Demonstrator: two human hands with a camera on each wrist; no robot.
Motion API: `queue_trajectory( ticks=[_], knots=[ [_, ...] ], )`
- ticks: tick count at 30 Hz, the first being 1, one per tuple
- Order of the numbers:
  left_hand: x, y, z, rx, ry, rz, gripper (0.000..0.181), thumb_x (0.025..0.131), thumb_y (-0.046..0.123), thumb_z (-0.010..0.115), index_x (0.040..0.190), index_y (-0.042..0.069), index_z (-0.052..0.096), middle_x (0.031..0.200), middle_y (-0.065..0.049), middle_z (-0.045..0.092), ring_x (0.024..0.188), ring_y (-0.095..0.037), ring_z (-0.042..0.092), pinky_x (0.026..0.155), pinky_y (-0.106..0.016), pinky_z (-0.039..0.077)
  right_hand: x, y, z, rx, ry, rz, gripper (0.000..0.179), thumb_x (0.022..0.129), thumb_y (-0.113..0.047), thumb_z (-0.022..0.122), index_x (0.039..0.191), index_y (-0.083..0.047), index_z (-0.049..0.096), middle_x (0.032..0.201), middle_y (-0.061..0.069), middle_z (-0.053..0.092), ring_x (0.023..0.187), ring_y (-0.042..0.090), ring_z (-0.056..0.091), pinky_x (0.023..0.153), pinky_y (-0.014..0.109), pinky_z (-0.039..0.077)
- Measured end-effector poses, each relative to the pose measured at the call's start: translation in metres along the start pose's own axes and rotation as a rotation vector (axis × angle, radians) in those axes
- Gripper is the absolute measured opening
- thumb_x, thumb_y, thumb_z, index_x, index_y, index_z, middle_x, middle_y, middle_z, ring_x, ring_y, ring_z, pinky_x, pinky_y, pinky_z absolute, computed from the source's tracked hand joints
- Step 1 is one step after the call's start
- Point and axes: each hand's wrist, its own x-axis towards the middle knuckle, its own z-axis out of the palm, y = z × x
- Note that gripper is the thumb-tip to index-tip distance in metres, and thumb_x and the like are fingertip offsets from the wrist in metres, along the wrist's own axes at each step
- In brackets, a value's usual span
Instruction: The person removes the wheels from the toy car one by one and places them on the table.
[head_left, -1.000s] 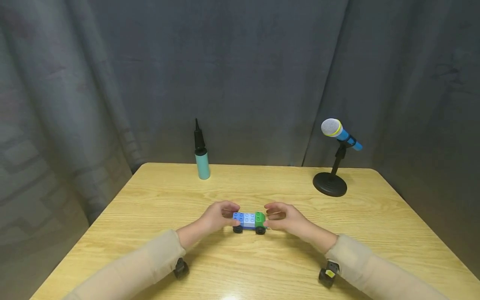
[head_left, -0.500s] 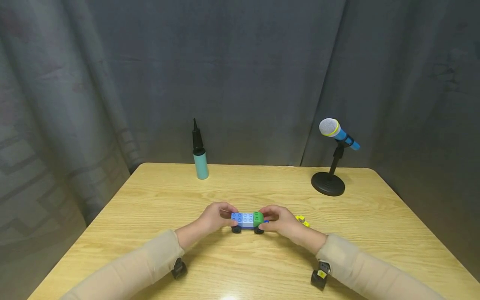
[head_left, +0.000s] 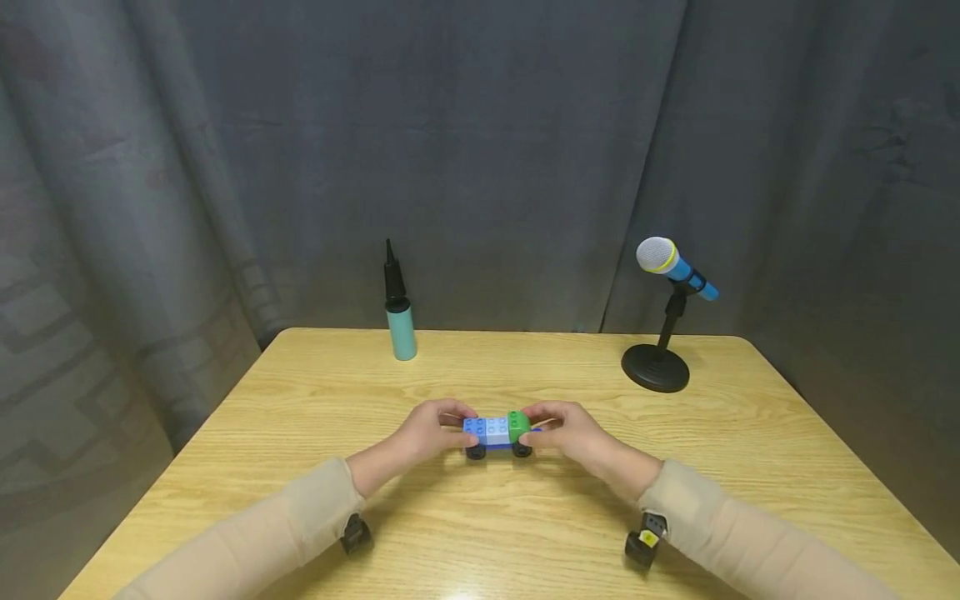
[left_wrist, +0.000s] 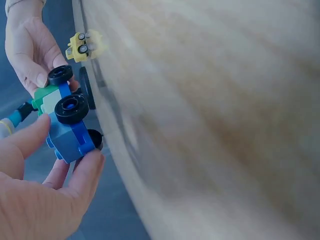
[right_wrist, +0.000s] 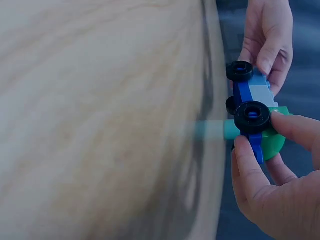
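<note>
A toy car [head_left: 497, 430] built of toy bricks is between my hands near the middle of the table, and seems lifted slightly off it. Blue, pale blue and green bricks sit on its dark blue base with black wheels. My left hand [head_left: 429, 432] pinches the blue end between thumb and fingers. At the green end, my right hand [head_left: 572, 430] grips with its thumb in front and fingers behind. The right wrist view shows the underside of the base and the wheels [right_wrist: 252, 116] close to the right fingers.
A small yellow toy car [left_wrist: 78, 47] stands beyond the right hand in the left wrist view; the head view hides it. Toward the back of the wooden table [head_left: 337, 375] are a teal-and-black hand pump [head_left: 402, 333] and a toy microphone [head_left: 678, 267] on a black stand. Grey curtains hang behind.
The right hand has closed in from beside the green end and now grips it. The toy car has risen a little. A yellow thing that showed behind the right hand is hidden now.
</note>
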Motion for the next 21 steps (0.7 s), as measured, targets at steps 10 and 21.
queue_trajectory(
  ticks=[10,21],
  knots=[
    [0.009,0.024,-0.008,0.123,-0.095,0.148,0.053,0.081,0.022,0.08,0.127,0.005,0.059,0.131,-0.011,0.061,0.127,-0.031,0.053,0.106,-0.047,0.042,0.002,-0.022,-0.013,-0.06,-0.029,-0.01,0.044,0.083,-0.021,0.077,0.122,-0.005,0.063,0.117,0.009,0.063,0.094,0.019,0.061,0.084,0.038,0.052],
    [0.018,0.05,-0.006,0.33,-0.204,0.218,0.043,0.079,0.022,0.081,0.116,0.006,0.065,0.104,-0.004,0.067,0.088,-0.014,0.058,0.077,-0.03,0.05,0.001,-0.038,-0.019,-0.024,-0.107,-0.021,0.043,0.085,-0.019,0.074,0.122,-0.001,0.063,0.113,0.013,0.061,0.095,0.02,0.06,0.093,0.045,0.051]
  ],
)
